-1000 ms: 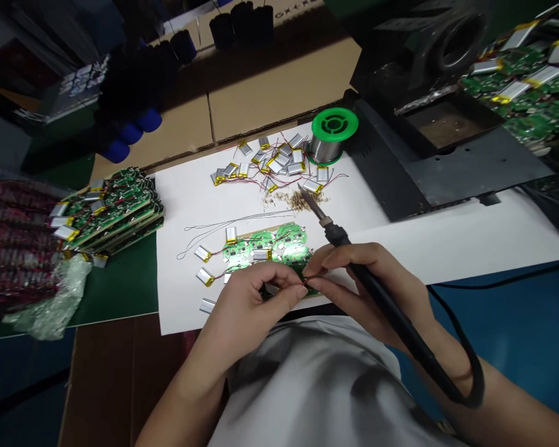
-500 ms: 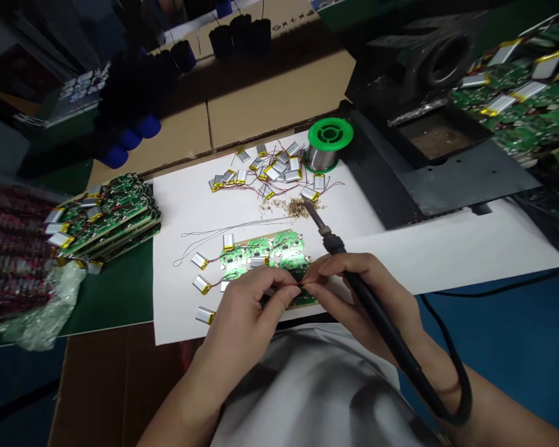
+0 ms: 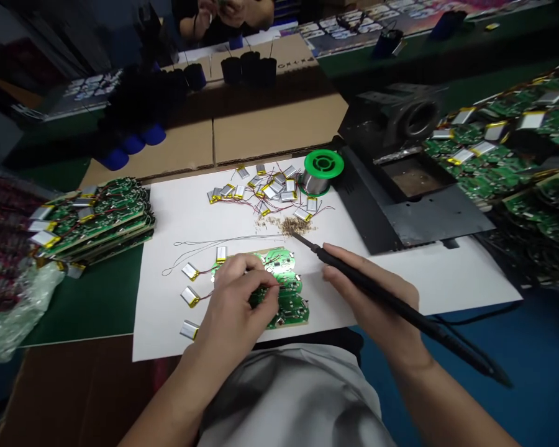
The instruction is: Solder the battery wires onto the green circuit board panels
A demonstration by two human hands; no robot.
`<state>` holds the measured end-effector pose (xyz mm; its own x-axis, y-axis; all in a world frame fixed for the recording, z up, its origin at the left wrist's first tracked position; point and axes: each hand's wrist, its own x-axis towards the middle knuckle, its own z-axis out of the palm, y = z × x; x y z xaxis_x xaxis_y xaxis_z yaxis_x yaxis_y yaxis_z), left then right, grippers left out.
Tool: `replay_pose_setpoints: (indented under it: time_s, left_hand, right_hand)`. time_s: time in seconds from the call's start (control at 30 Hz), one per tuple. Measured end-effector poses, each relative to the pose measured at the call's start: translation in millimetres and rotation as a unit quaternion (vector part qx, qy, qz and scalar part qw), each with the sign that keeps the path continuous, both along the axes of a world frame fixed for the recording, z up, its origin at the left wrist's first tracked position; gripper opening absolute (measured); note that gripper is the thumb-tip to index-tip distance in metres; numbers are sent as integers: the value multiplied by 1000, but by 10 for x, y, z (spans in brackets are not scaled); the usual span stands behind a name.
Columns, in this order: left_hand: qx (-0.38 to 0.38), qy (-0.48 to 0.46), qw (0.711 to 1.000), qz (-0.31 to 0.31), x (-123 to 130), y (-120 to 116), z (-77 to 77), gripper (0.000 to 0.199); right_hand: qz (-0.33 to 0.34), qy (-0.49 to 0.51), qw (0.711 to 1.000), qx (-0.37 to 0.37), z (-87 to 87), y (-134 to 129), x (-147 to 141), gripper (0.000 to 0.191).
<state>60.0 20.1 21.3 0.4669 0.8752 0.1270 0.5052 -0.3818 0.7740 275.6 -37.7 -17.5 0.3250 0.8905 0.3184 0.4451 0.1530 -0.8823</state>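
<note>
My left hand (image 3: 235, 307) pinches a thin red wire (image 3: 279, 285) between thumb and fingertips, above a panel of green circuit boards (image 3: 292, 310). Several small silver batteries with yellow ends, such as this battery (image 3: 190, 297), lie along the panel's left side, wired to it. The left hand covers part of the panel. In my right hand (image 3: 391, 332) is a soldering iron (image 3: 368, 281), gripped like a pen. Its tip points at a heap of brown crumbs (image 3: 289, 226) on the white paper (image 3: 161, 217), apart from the circuit boards.
A solder spool (image 3: 323, 166) with green flanges stands behind the crumbs, beside loose wired batteries (image 3: 274, 188). Stacked circuit boards (image 3: 97, 214) are at left, more boards (image 3: 484, 149) at right. A black metal stand (image 3: 372, 205) borders the paper. Another person's hands (image 3: 223, 11) show across the table.
My right hand has moved away from the left fingertips, swinging the soldering iron's tip down toward the crumbs. My left hand still pinches over the boards. The view has tilted up and shifted.
</note>
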Motion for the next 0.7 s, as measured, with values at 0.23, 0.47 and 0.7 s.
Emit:
replay_pose_setpoints:
  time_s: [0.23, 0.47, 0.7]
  left_hand:
    - [79, 73, 994, -20, 52, -24, -159, 18]
    - [83, 74, 994, -15, 51, -45, -160, 18]
    - [66, 77, 995, 11, 122, -62, -182, 17]
  right_hand:
    - [8, 1, 1000, 19, -6, 39, -16, 30]
    - [-5, -27, 999, 41, -1, 18, -33, 32]
    - [-59, 3, 997, 39, -21, -212, -57, 29]
